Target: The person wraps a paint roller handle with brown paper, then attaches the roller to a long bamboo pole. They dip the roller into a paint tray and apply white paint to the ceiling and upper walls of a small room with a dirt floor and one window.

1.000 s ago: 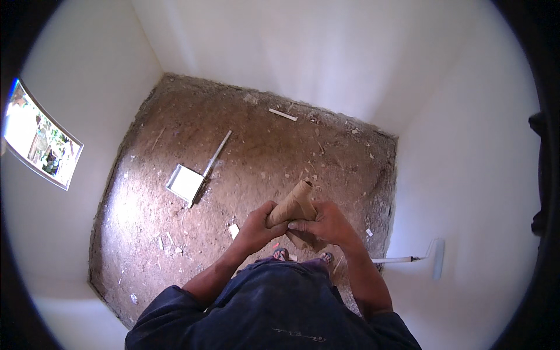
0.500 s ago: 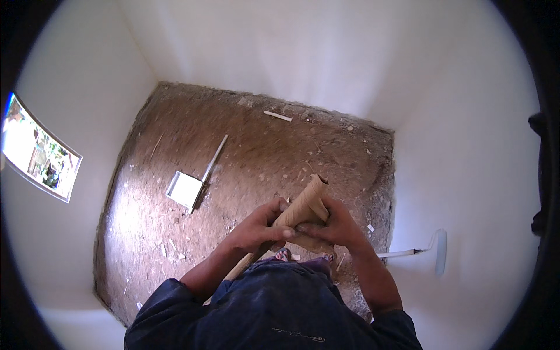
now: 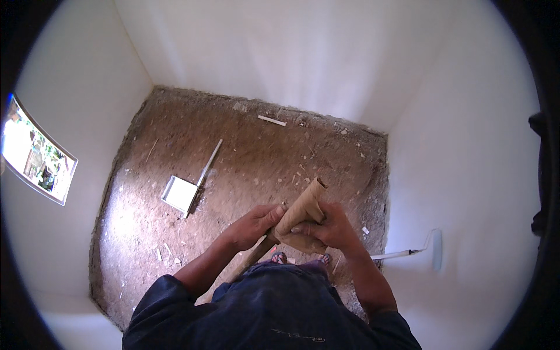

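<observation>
A long brown roll (image 3: pixel 302 211), paper-like and spirally wrapped, slants across my front from beside my waist at lower left up to an open end at upper right. A loose flap of the same brown material hangs off its side. My left hand (image 3: pixel 256 226) grips the roll from the left, thumb laid along it and the other fingers mostly hidden. On the other side, my right hand (image 3: pixel 335 228) is closed around the flap near the upper end, thumb pressed against the brown sheet.
Ahead left on the dirt floor lies a white tray (image 3: pixel 167 188) with a long pole (image 3: pixel 210 161) beside it. A paint roller (image 3: pixel 437 249) with a white handle rests at the right wall. Debris and a white strip (image 3: pixel 272 121) lie about. A window (image 3: pixel 39 153) opens at left.
My left thumb has shifted up along the roll, and the left hand has drawn slightly back from the flap. The right hand keeps its hold. The view has shifted slightly.
</observation>
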`<move>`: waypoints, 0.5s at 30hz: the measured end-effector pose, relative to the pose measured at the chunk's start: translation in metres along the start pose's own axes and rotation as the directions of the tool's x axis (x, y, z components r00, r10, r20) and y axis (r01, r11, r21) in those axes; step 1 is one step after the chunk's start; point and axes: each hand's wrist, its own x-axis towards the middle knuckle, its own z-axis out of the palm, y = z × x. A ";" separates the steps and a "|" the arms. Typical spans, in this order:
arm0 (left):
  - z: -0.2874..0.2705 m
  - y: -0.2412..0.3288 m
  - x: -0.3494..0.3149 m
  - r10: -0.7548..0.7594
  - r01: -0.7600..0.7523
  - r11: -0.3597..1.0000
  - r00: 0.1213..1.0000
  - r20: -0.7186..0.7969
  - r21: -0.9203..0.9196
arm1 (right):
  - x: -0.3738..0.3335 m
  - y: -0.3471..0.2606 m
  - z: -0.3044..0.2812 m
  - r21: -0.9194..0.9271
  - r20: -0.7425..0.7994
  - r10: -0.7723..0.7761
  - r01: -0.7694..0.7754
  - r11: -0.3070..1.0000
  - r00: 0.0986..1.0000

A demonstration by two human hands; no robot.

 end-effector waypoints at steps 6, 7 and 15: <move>0.019 -0.009 -0.001 0.229 -0.259 0.959 0.947 -0.225 -0.113 | -0.002 0.009 0.001 0.072 -0.060 0.011 -0.007 0.997 0.998; 0.018 -0.012 0.000 0.222 -0.249 0.958 0.959 -0.175 -0.145 | -0.002 0.010 0.002 0.050 -0.061 0.019 -0.016 0.999 0.998; 0.002 -0.018 0.015 0.078 -0.057 0.953 0.995 0.059 -0.299 | 0.006 0.021 0.003 -0.056 0.010 -0.024 0.024 0.998 1.000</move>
